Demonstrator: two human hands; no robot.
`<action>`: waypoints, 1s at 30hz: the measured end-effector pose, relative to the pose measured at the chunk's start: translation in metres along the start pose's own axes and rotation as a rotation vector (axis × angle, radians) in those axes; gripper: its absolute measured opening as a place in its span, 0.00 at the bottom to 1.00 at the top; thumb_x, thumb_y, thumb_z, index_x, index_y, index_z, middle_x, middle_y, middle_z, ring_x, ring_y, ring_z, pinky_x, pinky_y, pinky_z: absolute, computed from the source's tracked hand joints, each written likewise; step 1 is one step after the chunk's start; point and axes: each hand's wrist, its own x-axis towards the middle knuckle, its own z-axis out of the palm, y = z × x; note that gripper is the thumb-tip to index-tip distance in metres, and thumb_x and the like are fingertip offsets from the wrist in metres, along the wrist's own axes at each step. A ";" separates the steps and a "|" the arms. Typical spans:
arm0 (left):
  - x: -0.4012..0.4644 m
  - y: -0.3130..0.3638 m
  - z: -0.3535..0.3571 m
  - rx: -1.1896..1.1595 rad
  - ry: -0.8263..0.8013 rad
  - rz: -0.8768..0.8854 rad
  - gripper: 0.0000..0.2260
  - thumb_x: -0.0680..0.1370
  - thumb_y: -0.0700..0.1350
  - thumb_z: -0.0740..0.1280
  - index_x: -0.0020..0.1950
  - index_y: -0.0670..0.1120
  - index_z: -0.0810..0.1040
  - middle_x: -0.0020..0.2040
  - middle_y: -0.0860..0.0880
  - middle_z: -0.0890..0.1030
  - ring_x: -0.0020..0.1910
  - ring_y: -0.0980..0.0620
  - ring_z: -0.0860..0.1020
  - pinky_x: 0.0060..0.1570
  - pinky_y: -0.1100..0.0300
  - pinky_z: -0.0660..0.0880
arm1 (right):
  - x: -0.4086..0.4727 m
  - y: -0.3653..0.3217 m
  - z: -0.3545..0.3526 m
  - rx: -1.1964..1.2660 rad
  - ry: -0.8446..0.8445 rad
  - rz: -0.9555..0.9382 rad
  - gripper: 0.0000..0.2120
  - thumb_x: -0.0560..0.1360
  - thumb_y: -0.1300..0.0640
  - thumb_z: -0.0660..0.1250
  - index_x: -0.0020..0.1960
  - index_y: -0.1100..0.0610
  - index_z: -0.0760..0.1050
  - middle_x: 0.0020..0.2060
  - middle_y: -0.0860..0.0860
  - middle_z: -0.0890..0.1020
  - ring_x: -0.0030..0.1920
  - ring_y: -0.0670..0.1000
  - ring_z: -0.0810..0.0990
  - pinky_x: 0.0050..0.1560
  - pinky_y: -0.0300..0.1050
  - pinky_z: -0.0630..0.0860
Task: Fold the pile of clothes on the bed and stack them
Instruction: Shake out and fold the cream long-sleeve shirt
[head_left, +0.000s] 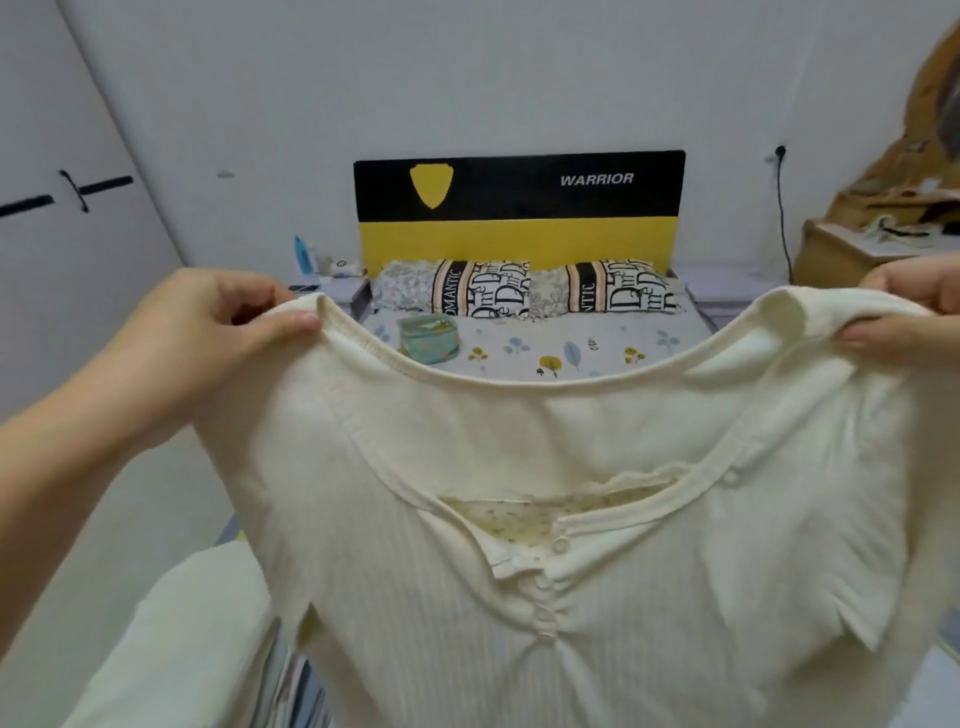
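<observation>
- cream ribbed top (519, 597) held up in the air, fills centre and lower frame, front button placket facing camera, small buttons down the middle
- left hand (208, 332) at mid left pinches the top's shoulder at the neckline edge, thumb on the front of the fabric, fingers curled behind
- right hand (904, 317) at right edge, partly cut off by frame, grips the other shoulder the same way
- neckline sags in a curve between the two hands
- bed (519, 348) behind, seen over the neckline, floral sheet
- two patterned pillows (478, 288) against a black and yellow headboard (519, 208) marked WARRIOR
- small teal pouch (428, 338) on the sheet just in front of the left pillow
- pale cloth (171, 649) at lower left, cannot tell what garment
</observation>
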 end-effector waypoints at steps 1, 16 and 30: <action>0.002 -0.004 0.006 0.005 -0.012 -0.004 0.09 0.74 0.49 0.69 0.35 0.48 0.80 0.27 0.56 0.79 0.25 0.60 0.73 0.26 0.65 0.69 | 0.000 -0.004 0.006 -0.006 -0.008 0.003 0.13 0.61 0.36 0.74 0.24 0.41 0.77 0.21 0.42 0.78 0.20 0.40 0.75 0.23 0.30 0.71; -0.047 -0.205 0.242 0.193 -0.403 -0.274 0.16 0.75 0.44 0.68 0.29 0.49 0.69 0.26 0.51 0.70 0.30 0.52 0.69 0.32 0.59 0.62 | 0.020 0.231 0.225 -0.270 -0.077 0.410 0.11 0.75 0.56 0.65 0.34 0.50 0.70 0.32 0.47 0.75 0.34 0.46 0.72 0.32 0.41 0.65; -0.032 -0.352 0.425 0.181 -0.319 -0.442 0.05 0.74 0.45 0.70 0.44 0.45 0.78 0.34 0.53 0.75 0.41 0.47 0.76 0.39 0.59 0.65 | 0.109 0.416 0.341 -0.390 0.027 0.452 0.04 0.75 0.60 0.63 0.41 0.57 0.75 0.31 0.49 0.75 0.33 0.48 0.72 0.36 0.44 0.66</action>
